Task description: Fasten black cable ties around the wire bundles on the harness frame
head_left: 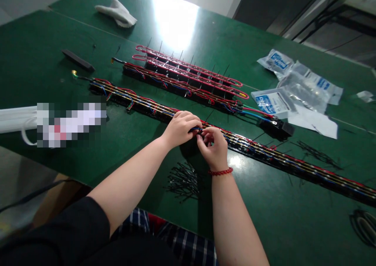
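A long black strip [296, 165] with red, yellow and blue wires along it runs diagonally across the green table. My left hand [182, 128] lies over its middle, fingers curled around the wires. Close beside it, my right hand [214, 145], with a red bead bracelet at the wrist, pinches what looks like a thin black cable tie against the wire bundle; the fingers partly hide it. Between both sets of fingertips a bit of blue wire shows. Loose black cable ties [183, 180] lie in a heap in front of the strip, near my forearms.
Behind the strip stands a second wired assembly [188, 74] with red wire loops and upright tie tails. Clear plastic bags [305, 86] and white paper [314, 121] lie right. A white glove [116, 13], a dark bar [78, 60] and more ties [319, 155] are on the table [129, 156].
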